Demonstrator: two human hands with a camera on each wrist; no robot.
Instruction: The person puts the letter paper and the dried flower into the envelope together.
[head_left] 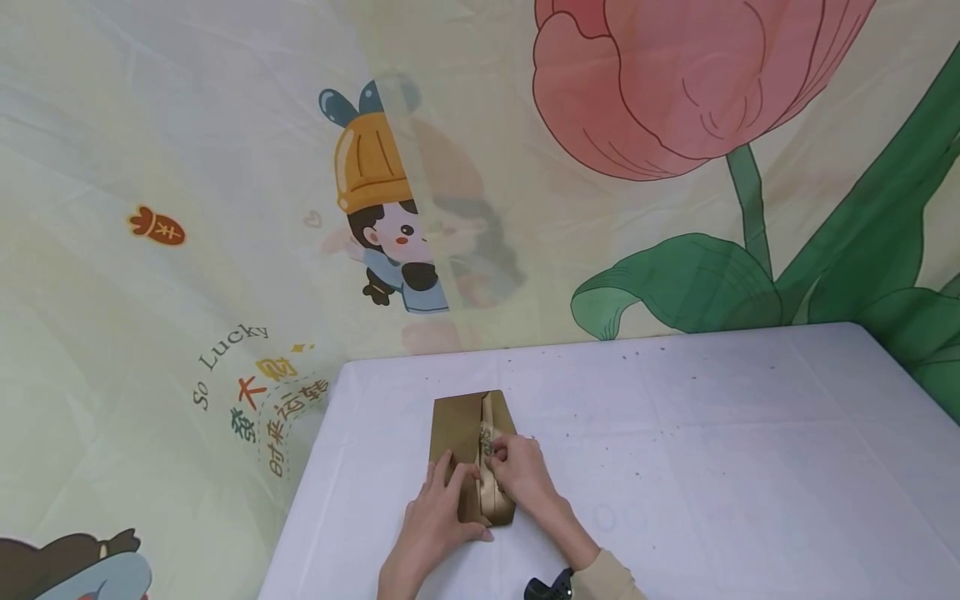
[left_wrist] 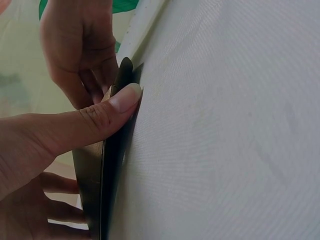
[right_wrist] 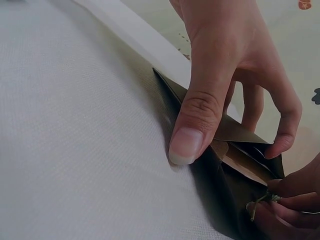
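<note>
A gold-brown paper envelope (head_left: 456, 423) lies on the table, its long opening running down its right side in the head view. My left hand (head_left: 437, 512) holds the envelope, with the thumb at the near edge and the other fingers spread over its top. In the right wrist view the left index finger (right_wrist: 286, 132) bends at the lip of the gaping opening. A small dried sprig (right_wrist: 273, 197) with a thin stem is pinched between the fingertips of my right hand (head_left: 525, 477), right at that opening. How much lies inside the envelope is hidden.
A white cloth covers the table (head_left: 675, 467), and small dark specks (head_left: 637, 473) are scattered over its middle and far side. Behind the far edge hangs a printed backdrop (head_left: 480, 167) with a tulip and cartoon figures. A dark wrist device (head_left: 551, 586) sits at the right cuff.
</note>
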